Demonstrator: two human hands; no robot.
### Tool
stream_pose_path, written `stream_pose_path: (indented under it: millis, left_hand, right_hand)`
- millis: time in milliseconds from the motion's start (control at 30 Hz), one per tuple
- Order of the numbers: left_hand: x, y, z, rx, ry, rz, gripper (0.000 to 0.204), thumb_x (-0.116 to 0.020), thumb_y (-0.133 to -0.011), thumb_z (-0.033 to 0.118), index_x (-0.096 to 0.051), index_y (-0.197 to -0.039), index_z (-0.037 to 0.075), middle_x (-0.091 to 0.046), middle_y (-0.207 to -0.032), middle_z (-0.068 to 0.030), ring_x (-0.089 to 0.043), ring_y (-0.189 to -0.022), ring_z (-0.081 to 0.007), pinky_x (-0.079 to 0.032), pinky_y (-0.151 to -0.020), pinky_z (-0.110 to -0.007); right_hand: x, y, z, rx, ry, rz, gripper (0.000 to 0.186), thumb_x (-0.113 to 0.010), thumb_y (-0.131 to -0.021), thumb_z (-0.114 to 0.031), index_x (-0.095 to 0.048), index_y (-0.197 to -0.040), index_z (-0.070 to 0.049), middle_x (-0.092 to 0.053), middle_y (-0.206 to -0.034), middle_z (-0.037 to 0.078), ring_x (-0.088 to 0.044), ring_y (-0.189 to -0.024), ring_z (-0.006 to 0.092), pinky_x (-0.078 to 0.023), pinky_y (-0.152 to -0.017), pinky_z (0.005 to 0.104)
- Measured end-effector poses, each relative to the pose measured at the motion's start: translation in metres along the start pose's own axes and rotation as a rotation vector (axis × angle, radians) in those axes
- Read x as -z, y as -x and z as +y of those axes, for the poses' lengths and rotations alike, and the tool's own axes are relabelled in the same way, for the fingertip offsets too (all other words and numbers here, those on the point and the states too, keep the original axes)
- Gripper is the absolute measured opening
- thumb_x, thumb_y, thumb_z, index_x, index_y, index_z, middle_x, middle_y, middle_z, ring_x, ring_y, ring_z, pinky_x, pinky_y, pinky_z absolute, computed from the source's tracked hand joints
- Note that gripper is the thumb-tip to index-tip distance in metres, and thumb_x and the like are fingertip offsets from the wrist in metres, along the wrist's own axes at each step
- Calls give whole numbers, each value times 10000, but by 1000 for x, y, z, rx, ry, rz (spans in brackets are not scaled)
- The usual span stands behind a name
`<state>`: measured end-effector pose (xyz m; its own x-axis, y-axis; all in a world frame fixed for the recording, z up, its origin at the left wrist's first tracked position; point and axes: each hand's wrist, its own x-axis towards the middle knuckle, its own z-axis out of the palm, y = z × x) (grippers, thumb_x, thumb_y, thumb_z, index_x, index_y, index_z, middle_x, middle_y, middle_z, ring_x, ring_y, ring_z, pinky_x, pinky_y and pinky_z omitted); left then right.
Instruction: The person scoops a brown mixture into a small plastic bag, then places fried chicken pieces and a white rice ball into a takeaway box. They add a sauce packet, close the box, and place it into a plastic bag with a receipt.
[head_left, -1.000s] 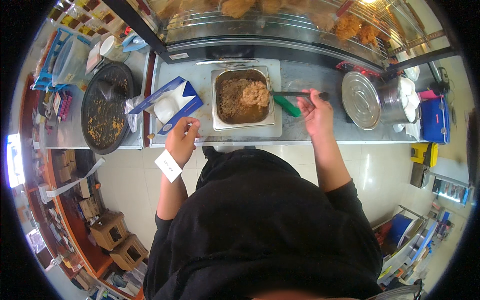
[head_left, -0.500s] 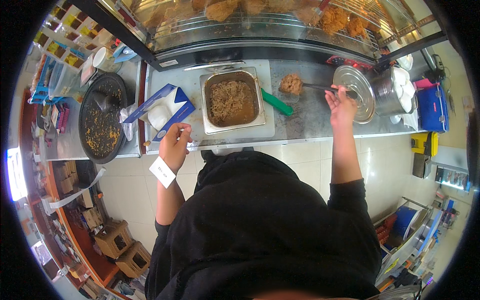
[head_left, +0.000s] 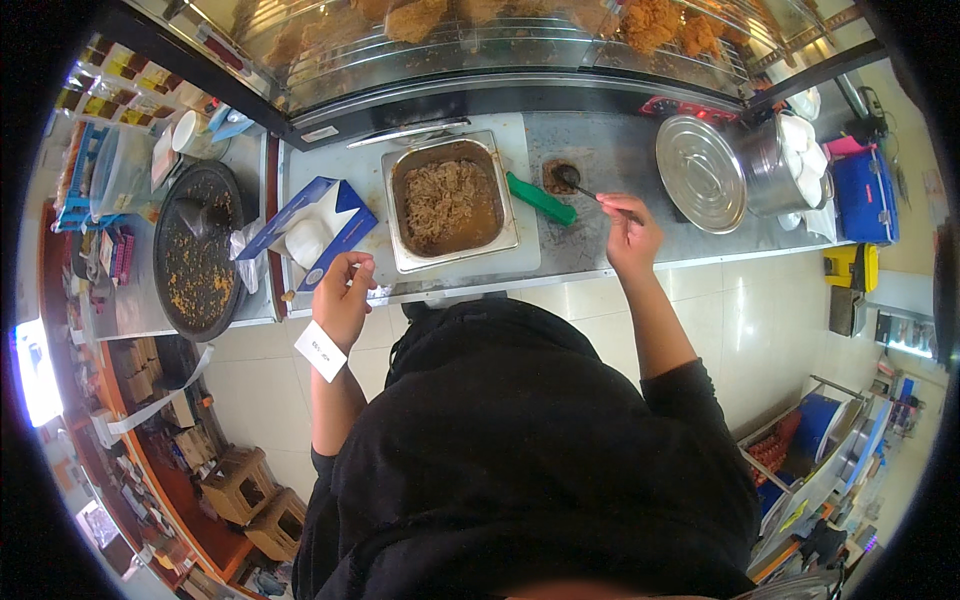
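Observation:
My right hand [head_left: 633,232] grips the handle of a dark spoon [head_left: 600,194]. The spoon's bowl rests over a small square container [head_left: 553,186] with brown food in it, at the back of the counter. Left of it stands a deep steel pan [head_left: 508,240], holding brown minced food [head_left: 447,200] in liquid. A green-handled tool [head_left: 541,199] lies against the pan's right side. My left hand [head_left: 343,290] is curled closed near the counter's front edge, with nothing visible in it. Beside it is a blue and white box [head_left: 352,234] with a white plastic bundle inside.
A black pan with crumbs [head_left: 205,300] lies at the left. A round steel lid [head_left: 700,170] leans by a steel pot [head_left: 765,175] holding white bundles, with a blue box [head_left: 866,200] farther right. A glass display case [head_left: 480,85] with fried food borders the counter's back.
My right hand has moved left, away from the steel lid, and the spoon is now tilted differently. The brown heap that showed at the container now looks lower and darker. My left hand stays nearly still.

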<state>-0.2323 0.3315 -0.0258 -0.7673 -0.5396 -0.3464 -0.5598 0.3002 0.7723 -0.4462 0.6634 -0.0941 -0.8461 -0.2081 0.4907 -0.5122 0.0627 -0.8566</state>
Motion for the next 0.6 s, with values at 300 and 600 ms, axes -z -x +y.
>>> stream_pose_path:
  millis: [300,600]
  left_hand:
    - [-11,1,-6,-86,-204,-33,228,-659,-910,286,-625,-940,62,-679,-802,-115,-656,-603,-223,-489,-593,-356]
    - [-29,-4,-15,-119,-154,-46,209,-665,-893,241,-597,-925,46,-678,-827,-166,-646,-765,-369,-484,-676,-420]
  right_hand:
    - [-6,-41,-59,-203,-354,202,192,-541,-999,-157,-542,-1070,21,-666,-987,170,-677,-820,210,-590,-744,355]
    - [-119,6,-73,-89,-342,-490,48,-570,-954,-13,-584,-999,-2,-677,-966,131,-654,-908,180,-531,-806,281]
